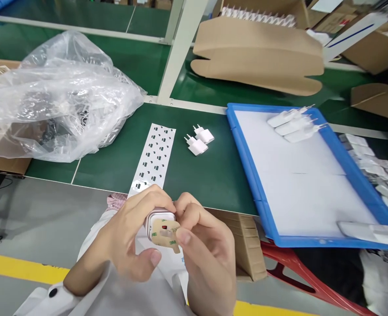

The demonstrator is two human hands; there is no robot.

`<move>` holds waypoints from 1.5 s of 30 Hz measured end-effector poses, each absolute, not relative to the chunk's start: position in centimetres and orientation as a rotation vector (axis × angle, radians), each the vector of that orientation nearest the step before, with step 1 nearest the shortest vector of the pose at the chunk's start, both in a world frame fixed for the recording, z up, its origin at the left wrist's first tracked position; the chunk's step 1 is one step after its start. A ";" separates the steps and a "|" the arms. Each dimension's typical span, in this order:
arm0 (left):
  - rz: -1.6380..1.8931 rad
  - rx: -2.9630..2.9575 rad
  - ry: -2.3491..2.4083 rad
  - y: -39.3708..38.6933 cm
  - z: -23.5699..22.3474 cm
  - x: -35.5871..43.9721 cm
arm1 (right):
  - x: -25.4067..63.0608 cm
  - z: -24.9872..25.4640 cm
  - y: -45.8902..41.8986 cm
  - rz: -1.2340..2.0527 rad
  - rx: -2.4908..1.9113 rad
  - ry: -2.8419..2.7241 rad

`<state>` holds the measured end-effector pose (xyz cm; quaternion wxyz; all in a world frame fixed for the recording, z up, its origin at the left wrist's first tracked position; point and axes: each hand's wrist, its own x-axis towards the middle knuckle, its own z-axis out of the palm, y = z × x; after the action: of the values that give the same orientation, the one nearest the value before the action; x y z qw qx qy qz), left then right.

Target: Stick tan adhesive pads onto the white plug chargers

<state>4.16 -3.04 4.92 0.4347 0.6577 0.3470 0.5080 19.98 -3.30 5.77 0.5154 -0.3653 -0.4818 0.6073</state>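
My left hand (133, 235) grips a small white charger plug (157, 218) close to my body, fingers wrapped over its top. My right hand (205, 245) pinches a tan adhesive tab (167, 235) printed "3M", held against the plug's face. Just beyond my hands a white sticker sheet (154, 158) with small black labels lies on the green table. Two white charger plugs (198, 140) lie beside it.
A crumpled clear plastic bag (55, 96) sits at the left over a cardboard box. A blue-rimmed tray (246, 153) at the right holds several white chargers (295, 123). More chargers lie right of the tray. Cardboard boxes (259, 57) stand at the back, and a white frame post (177, 52).
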 end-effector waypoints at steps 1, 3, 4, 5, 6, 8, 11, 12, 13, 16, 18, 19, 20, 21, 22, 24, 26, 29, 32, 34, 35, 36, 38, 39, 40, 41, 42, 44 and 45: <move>1.262 1.637 0.862 -3.1 5.0 4.2 | 20.0 5.8 -3.4 1.462 -0.879 -1.166; 1.263 1.649 0.850 -3.1 5.1 4.1 | 20.0 5.8 -3.4 1.467 -0.874 -1.187; 1.262 1.658 0.844 -3.1 5.1 4.1 | 19.9 5.9 -3.5 1.468 -0.872 -1.196; 1.257 1.667 0.839 -3.1 5.1 4.0 | 19.9 5.9 -3.5 1.468 -0.870 -1.201; 1.255 1.673 0.836 -3.1 5.2 4.0 | 19.9 6.0 -3.5 1.468 -0.867 -1.205; 1.248 1.677 0.837 -3.1 5.3 4.0 | 19.9 6.1 -3.6 1.461 -0.875 -1.200; 1.242 1.680 0.847 -3.1 5.4 4.0 | 19.8 6.3 -3.7 1.439 -0.911 -1.189; 1.240 1.682 0.849 -3.1 5.4 4.0 | 19.8 6.3 -3.8 1.434 -0.924 -1.185; 1.237 1.685 0.852 -3.1 5.5 4.1 | 19.8 6.3 -3.8 1.430 -0.934 -1.180; 1.236 1.709 0.858 -3.0 5.6 4.2 | 19.9 6.4 -3.9 1.434 -0.938 -1.169; 1.246 1.718 0.857 -2.9 5.7 4.2 | 19.9 6.4 -3.8 1.441 -0.916 -1.178; 1.243 1.716 0.862 -2.9 5.7 4.3 | 19.9 6.4 -3.8 1.443 -0.906 -1.185; 1.239 1.712 0.863 -2.9 5.7 4.3 | 19.9 6.3 -3.8 1.443 -0.902 -1.188; 1.246 1.700 0.865 -2.9 5.7 4.3 | 19.9 6.3 -3.7 1.440 -0.904 -1.187; 1.257 1.684 0.860 -2.8 5.6 4.4 | 19.9 6.3 -3.7 1.436 -0.905 -1.187; 1.289 1.649 0.840 -2.8 5.3 4.5 | 19.9 6.2 -3.6 1.426 -0.897 -1.194; 1.327 1.632 0.817 -2.7 5.0 4.6 | 19.9 6.1 -3.6 1.415 -0.867 -1.210; 1.350 1.653 0.802 -2.6 4.8 4.6 | 19.8 6.0 -3.5 1.404 -0.851 -1.197; 1.347 1.631 0.783 -2.5 4.7 4.6 | 19.6 6.0 -3.7 1.391 -0.887 -1.143; 1.348 1.601 0.779 -2.5 4.7 4.6 | 19.5 5.9 -3.7 1.379 -0.890 -1.132; 1.351 1.588 0.779 -2.5 4.7 4.6 | 19.4 5.8 -3.7 1.371 -0.871 -1.143; 1.350 1.578 0.777 -2.6 4.7 4.7 | 19.4 5.7 -3.7 1.366 -0.849 -1.155; 1.355 1.554 0.773 -2.6 4.8 4.8 | 19.4 5.5 -3.5 1.357 -0.802 -1.170; 1.356 1.544 0.770 -2.6 4.8 4.8 | 19.4 5.4 -3.4 1.351 -0.784 -1.170; 1.360 1.537 0.764 -2.6 4.8 4.8 | 19.4 5.4 -3.4 1.345 -0.772 -1.172; 1.367 1.532 0.762 -2.6 4.8 4.9 | 19.4 5.3 -3.3 1.337 -0.768 -1.177; 1.370 1.526 0.766 -2.6 4.7 4.9 | 19.4 5.3 -3.3 1.326 -0.771 -1.187; 1.365 1.526 0.772 -2.5 4.7 4.8 | 19.5 5.3 -3.3 1.309 -0.786 -1.222; 1.359 1.531 0.772 -2.5 4.6 4.8 | 19.5 5.3 -3.4 1.304 -0.797 -1.235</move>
<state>4.81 -2.53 4.60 0.4591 0.6217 0.3134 0.5518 19.53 -3.37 5.26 0.5550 -0.3373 -0.5231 0.5519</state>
